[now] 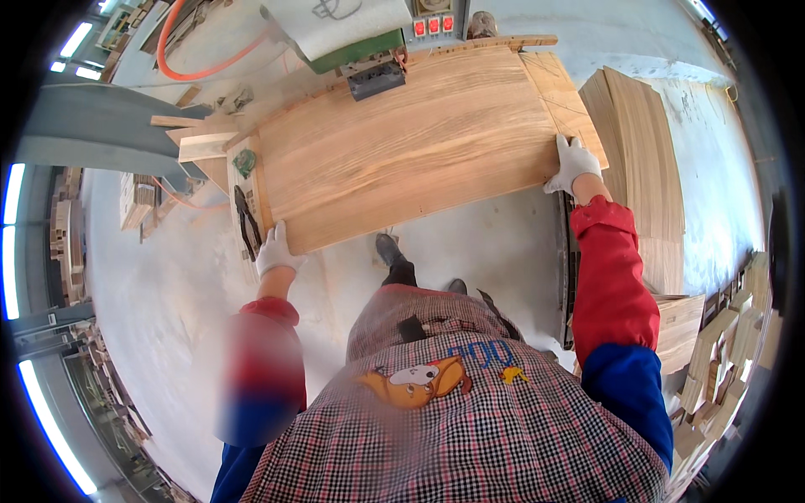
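A wide wooden panel (402, 151) lies flat on the machine's worktable, its near edge toward me. My left hand (277, 251), in a white glove, grips the panel's near left corner. At the near right corner my right hand (574, 164), gloved the same way, is closed over the edge, with the fingertips on top. Above the panel's far edge sits a green machine head with a black block (376, 80) under it. Dark pliers (247, 222) lie on the table's left strip, just beyond my left hand, near a small green object (244, 163) I cannot identify.
Several large panels (641, 159) are stacked on the right. Wood offcuts (713, 352) are piled at the lower right. Red switches (434, 27) sit on the machine behind the panel. An orange hose (168, 59) loops at the upper left, above a grey beam (92, 126).
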Available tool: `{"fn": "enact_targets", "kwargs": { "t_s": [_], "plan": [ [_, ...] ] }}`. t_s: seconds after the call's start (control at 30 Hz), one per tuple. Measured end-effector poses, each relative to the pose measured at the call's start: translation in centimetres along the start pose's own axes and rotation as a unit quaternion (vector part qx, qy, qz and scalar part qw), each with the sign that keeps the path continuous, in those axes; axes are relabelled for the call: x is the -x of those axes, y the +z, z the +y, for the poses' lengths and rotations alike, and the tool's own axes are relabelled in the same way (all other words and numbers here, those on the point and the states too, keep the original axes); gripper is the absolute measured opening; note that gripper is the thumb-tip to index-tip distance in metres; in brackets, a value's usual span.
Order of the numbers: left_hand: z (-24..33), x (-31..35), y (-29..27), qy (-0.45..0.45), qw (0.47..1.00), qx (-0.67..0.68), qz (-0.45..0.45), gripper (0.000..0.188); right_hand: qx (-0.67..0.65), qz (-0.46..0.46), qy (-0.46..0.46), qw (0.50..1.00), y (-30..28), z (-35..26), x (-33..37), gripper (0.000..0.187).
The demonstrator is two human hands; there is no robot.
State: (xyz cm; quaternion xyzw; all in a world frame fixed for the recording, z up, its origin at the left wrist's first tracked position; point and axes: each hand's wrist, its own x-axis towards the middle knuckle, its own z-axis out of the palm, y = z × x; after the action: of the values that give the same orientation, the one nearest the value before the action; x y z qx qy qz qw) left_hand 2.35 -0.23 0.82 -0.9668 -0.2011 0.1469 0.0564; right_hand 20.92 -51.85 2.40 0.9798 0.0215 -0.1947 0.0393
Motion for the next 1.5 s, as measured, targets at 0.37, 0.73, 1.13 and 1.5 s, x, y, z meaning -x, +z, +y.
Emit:
{"fn": "enact_targets", "kwargs": {
  "t_s": [0.37, 0.73, 1.13, 1.5],
  "plan": [
    [0.3, 0.0, -0.4, -0.015, 0.999, -0.003, -0.045, 0.091, 0.004, -0.01, 0.004, 1.0, -1.0, -0.3, 0.0, 0.105],
    [0.7, 0.2, -0.7, -0.008, 0.999, -0.014, -0.04, 0.094, 0.008, -0.025, 0.009, 1.0, -1.4, -0.4, 0.3, 0.106],
    [0.6, 0.0, -0.3, -0.01, 0.999, -0.024, -0.038, 0.096, -0.004, -0.005, 0.003, 1.0, -0.9, 0.0, 0.3, 0.098],
    [0.8, 0.1, -0.5, -0.005, 0.999, -0.019, -0.041, 0.095, -0.008, -0.01, 0.001, 1.0, -0.9, 0.2, 0.5, 0.1]
  ]
}}
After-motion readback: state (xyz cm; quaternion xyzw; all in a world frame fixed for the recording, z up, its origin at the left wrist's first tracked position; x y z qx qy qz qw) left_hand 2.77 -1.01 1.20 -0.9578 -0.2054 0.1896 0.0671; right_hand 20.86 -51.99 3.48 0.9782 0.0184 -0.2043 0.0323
